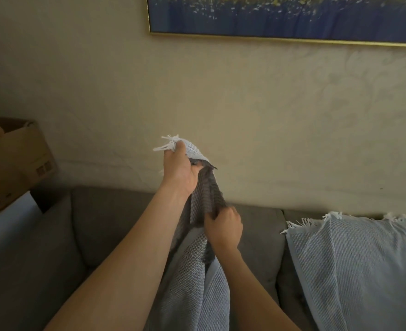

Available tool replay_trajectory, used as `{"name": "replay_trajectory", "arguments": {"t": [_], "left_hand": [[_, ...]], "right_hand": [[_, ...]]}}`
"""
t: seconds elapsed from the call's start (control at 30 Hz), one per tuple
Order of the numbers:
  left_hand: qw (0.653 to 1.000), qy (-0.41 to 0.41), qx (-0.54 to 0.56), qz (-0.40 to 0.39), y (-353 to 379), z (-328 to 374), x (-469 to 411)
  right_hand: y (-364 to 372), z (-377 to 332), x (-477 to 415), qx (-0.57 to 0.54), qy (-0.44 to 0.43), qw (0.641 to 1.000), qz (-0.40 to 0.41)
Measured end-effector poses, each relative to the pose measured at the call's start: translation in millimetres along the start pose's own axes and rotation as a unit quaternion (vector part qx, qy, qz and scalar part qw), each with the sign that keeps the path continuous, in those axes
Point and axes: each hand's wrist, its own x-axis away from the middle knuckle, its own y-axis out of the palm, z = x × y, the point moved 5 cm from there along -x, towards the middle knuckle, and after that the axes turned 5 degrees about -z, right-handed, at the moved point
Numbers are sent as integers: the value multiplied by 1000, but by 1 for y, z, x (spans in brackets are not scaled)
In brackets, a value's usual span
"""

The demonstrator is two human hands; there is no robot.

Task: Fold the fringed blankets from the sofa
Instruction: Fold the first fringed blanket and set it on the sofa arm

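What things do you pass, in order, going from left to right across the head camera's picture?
Cardboard box → left hand, pinching the fringed corner of the held blanket → right hand, gripping the same blanket lower down → draped blanket over the sofa back.

Open sofa cushion (54, 259) left; draped blanket (352, 271) right; cardboard box (13, 163) far left

We see one grey-blue waffle-weave blanket (192, 278) held up mid-scene, bunched and hanging down, with its white fringe (167, 142) sticking out on top. A second blanket (354, 263) drapes over the sofa (116, 223) back at right, fringed along its far edge.
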Motion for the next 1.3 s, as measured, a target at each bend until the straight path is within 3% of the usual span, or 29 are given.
{"name": "replay_trajectory", "arguments": {"t": [0.27, 0.43, 0.57, 0.7, 0.83, 0.93, 1.03, 1.1, 1.17, 1.23, 1.3], "left_hand": [[999, 10, 21, 42, -19, -1, -7], [998, 30, 11, 58, -26, -3, -7], [986, 72, -69, 132, -46, -1, -13], [951, 73, -197, 225, -81, 0, -13], [943, 78, -238, 221, -100, -1, -5], [936, 50, -265, 227, -114, -2, -5], [923, 16, -338, 183, -116, -5, -2], [877, 33, -463, 125, -108, -4, 10], [815, 85, -573, 17, -94, -7, 24], [709, 97, -692, -91, -89, -22, 32], [617, 78, -771, -136, -91, -36, 33]], "right_hand": [[11, 24, 11, -75, -90, 993, -29], [9, 39, 6, -102, -77, 992, -19], [-5, 42, 4, -132, -45, 990, 17], [-39, 43, -12, -161, 28, 983, 82], [-64, 19, -26, -248, 20, 963, 100], [-65, -1, -32, -316, -15, 946, 67], [-68, -14, -35, -327, -33, 944, 25], [-65, -19, -35, -315, -60, 947, 0], [-61, -23, -30, -296, -93, 951, -10], [-58, -23, -25, -272, -122, 954, 6], [-57, -21, -23, -257, -134, 957, 13]]}}
